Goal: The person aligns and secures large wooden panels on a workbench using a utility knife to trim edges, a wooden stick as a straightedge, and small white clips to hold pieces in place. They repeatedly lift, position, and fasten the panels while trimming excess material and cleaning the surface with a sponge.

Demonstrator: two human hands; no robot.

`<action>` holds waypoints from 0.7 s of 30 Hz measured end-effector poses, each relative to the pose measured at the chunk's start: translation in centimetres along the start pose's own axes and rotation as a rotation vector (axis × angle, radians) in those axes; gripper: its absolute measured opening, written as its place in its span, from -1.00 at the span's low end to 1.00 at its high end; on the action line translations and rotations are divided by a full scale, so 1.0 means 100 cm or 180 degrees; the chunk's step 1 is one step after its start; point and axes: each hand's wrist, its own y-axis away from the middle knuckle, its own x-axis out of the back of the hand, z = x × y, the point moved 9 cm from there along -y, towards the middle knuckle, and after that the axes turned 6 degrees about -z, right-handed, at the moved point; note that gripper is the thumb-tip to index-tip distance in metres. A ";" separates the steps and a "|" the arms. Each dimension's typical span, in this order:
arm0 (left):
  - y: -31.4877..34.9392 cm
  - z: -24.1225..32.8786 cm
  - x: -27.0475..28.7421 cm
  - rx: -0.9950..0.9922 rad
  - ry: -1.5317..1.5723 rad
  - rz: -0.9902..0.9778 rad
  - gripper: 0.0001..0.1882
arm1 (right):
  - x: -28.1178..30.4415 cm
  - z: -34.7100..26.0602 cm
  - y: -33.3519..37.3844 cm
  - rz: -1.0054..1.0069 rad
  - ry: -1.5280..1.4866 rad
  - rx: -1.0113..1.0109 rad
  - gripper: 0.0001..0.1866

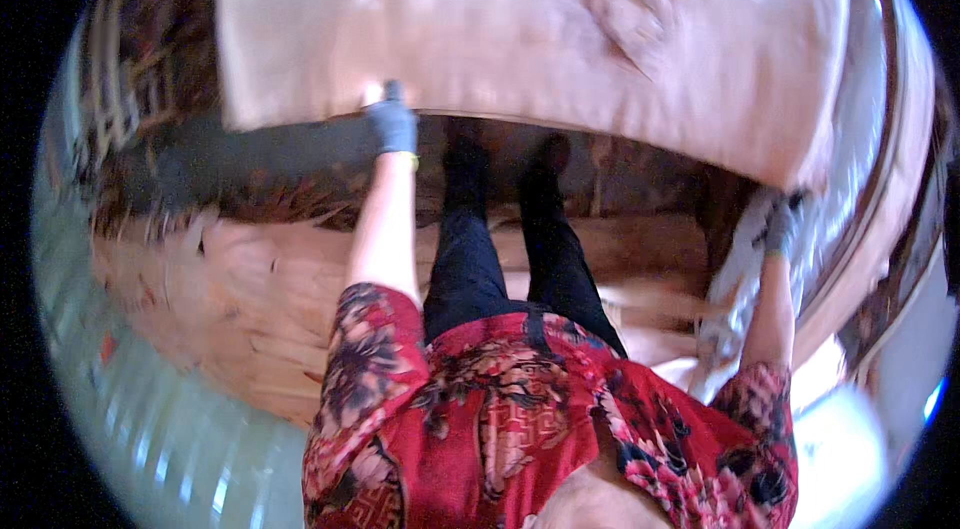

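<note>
A wide, pale wood veneer sheet (480, 29) with a dark knot mark spans the upper part of the view. My left hand (391, 125), in a dark grey glove, is closed on its near edge, left of the middle; the thumb lies on top and the other fingers are hidden underneath. At the sheet's near right corner, my right hand (783, 226), also gloved, is closed on the edge, though motion blurs its fingers.
Behind my legs lies a pile of veneer sheets (240, 299) with ragged edges. Clear plastic film (735, 304) runs along the right, beside curved stacked boards (905, 159). A pale green corrugated surface (170, 439) fills the lower left. Dark scraps lie at the left.
</note>
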 end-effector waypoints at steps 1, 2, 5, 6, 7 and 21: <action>0.011 0.025 -0.019 0.0297 -0.0039 -0.0119 -0.66 | 0.027 0.041 -0.002 0.0956 0.0369 -0.0578 -0.58; -0.001 0.011 -0.008 0.0375 0.0081 -0.0109 -0.67 | 0.028 0.052 -0.013 0.0975 0.0456 -0.0526 -0.60; -0.003 -0.003 -0.010 0.1021 0.0013 -0.0042 -0.66 | 0.032 0.083 -0.020 0.1164 0.0123 -0.0253 -0.63; -0.001 -0.001 -0.008 0.1023 -0.0047 -0.0057 -0.63 | 0.026 0.078 -0.015 0.1175 0.0267 -0.0436 -0.61; 0.000 0.003 -0.006 0.1021 -0.0100 -0.0067 -0.60 | 0.025 0.079 -0.018 0.1210 0.0350 -0.0199 -0.60; 0.008 -0.002 -0.002 0.1008 -0.0578 0.0091 -0.62 | 0.014 0.099 -0.035 0.1184 0.0330 0.0108 -0.56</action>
